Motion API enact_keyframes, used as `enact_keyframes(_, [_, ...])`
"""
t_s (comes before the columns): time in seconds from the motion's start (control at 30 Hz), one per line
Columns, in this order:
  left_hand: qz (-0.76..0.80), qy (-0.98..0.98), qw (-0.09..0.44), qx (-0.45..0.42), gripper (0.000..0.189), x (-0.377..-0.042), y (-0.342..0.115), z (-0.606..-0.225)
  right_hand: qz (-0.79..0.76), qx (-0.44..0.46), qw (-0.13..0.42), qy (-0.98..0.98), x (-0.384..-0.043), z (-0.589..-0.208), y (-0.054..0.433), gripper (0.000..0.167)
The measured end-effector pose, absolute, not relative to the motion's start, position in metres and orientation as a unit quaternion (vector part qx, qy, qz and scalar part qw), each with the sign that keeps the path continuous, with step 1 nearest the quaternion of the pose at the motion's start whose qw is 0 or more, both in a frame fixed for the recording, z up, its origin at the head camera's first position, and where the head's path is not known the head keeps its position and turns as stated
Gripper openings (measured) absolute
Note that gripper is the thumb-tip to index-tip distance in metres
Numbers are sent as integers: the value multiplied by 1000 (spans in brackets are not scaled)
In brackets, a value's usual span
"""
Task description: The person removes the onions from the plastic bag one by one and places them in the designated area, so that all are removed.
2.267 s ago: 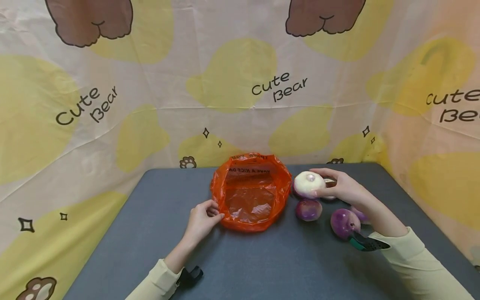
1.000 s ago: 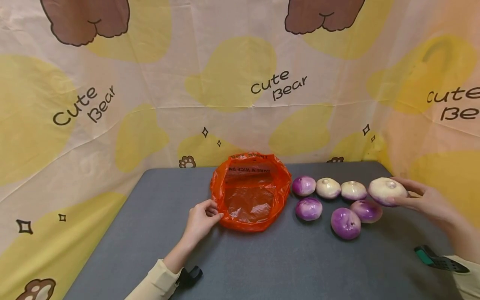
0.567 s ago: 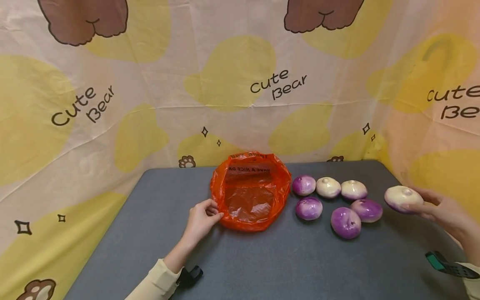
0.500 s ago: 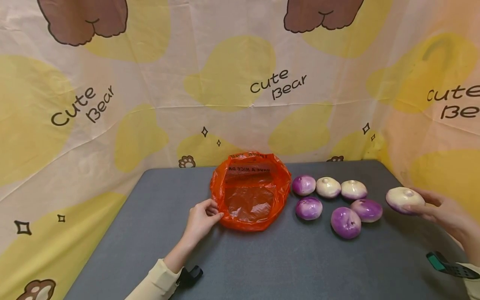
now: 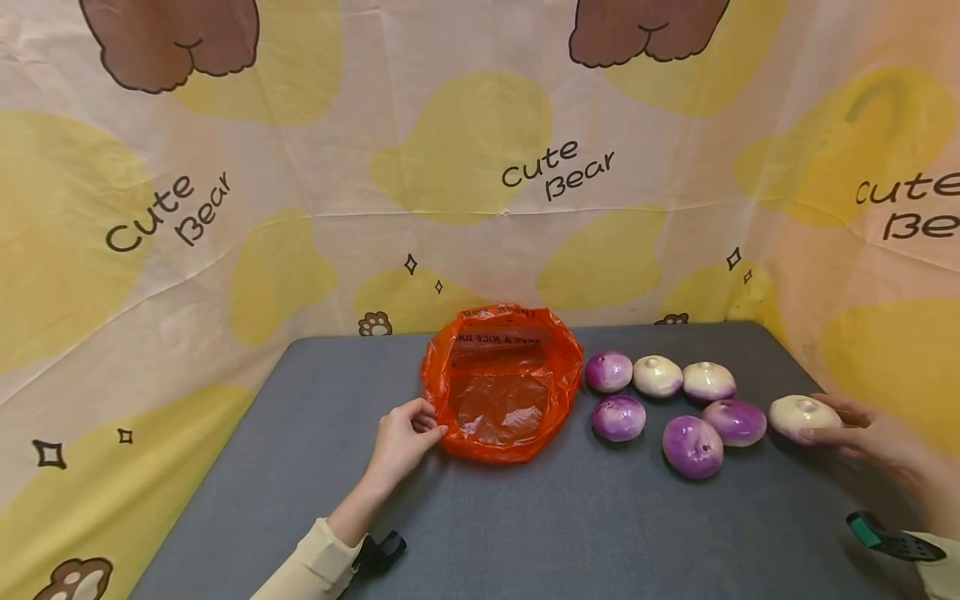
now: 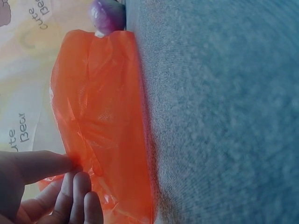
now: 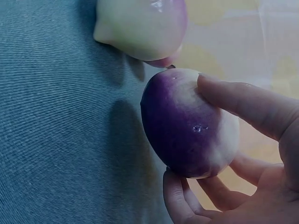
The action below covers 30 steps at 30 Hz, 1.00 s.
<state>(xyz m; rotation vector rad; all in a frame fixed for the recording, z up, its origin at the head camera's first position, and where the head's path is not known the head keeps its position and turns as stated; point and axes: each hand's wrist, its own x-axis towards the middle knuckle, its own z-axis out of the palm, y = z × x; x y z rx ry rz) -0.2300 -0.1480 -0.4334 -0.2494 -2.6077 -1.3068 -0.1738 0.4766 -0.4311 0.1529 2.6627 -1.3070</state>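
Note:
My left hand [image 5: 403, 442] pinches the near-left rim of an orange plastic bag [image 5: 498, 450], thumb and forefinger on the film in the left wrist view. The bag stands with its mouth wide and shows printed lettering inside. At the right, my right hand [image 5: 888, 442] grips a purple-and-white turnip [image 5: 801, 417], its white nubbed side up, low over the table. In the right wrist view the thumb is on one side of this turnip [image 7: 187, 126] and the fingers on the other. A purple turnip [image 5: 735, 422] lies just left of it.
Between bag and right hand lie several more turnips: a back row with a purple one [image 5: 608, 372] and two white-topped ones [image 5: 657, 377], and purple ones [image 5: 692, 447] in front. The grey table [image 5: 525, 533] meets a printed cloth backdrop [image 5: 465, 167] behind and at the sides.
My right hand has carried its turnip from beside the bag to the right end of the turnips, then lowered it towards the table. The left hand and bag stay in place.

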Motion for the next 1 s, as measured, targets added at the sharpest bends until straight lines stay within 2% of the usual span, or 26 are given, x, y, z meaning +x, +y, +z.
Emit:
enact_keyframes(0.23, [-440,-887,109,-86,16,-230,-149,-433,-433,53,109,893,-179,-434,470,81])
enact_keyframes(0.43, [-439,-888,106,-83,16,-230,-149,-433,-435,58,119,891,-181,-433,467,77])
enact_keyframes(0.77, [-438,-889,105,-81,16,-228,-151,-433,-441,70,121,887,-183,-438,465,87])
enact_keyframes(1.0, [-436,-891,100,-76,16,-227,-153,-434,-442,61,119,887,-185,-441,469,81])
